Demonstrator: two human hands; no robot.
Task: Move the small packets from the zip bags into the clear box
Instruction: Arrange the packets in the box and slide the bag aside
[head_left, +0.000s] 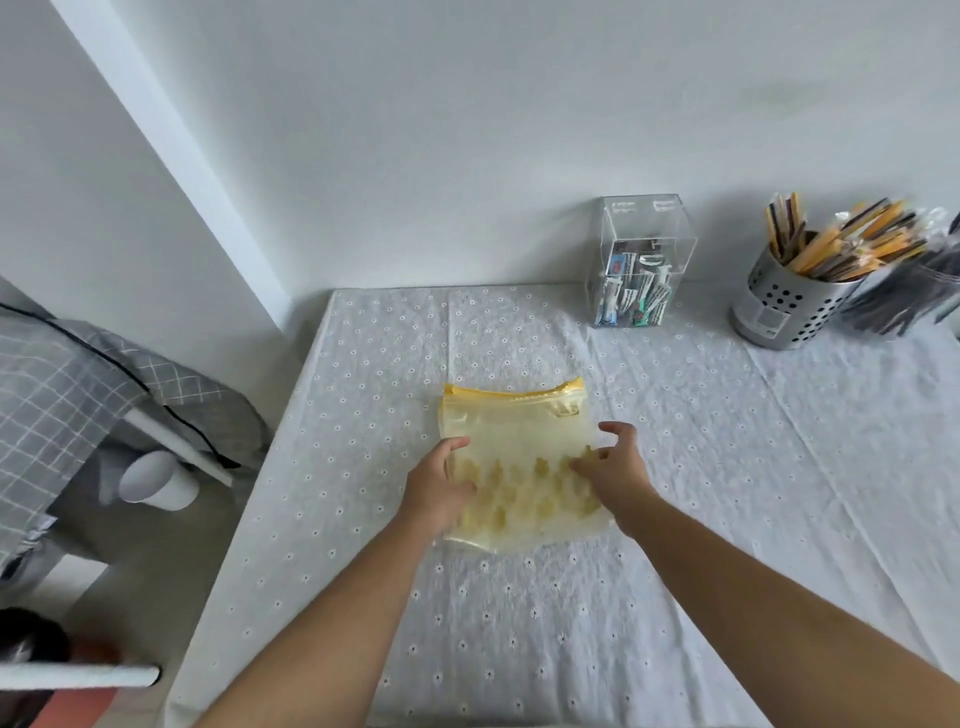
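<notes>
A translucent yellow zip bag (519, 447) lies flat in the middle of the table, its yellow zipper strip at the far edge. It looks nearly empty, and I cannot make out any packets in it. My left hand (439, 483) grips the bag's left side with bent fingers, thumb pointing away from me. My right hand (615, 467) grips the right side, fingertips curled onto the plastic and thumb raised. The clear box (644, 249) stands at the back, right of centre, open at the top. Several small packets (634, 296) are piled in its lower half.
A white eyelet tablecloth (675, 467) covers the table. A perforated metal cup (784, 306) full of wrapped sticks stands at the back right, with dark wrapped items beside it. The table's left edge drops to a bed with grey checked bedding (62, 395). A wall runs behind the table.
</notes>
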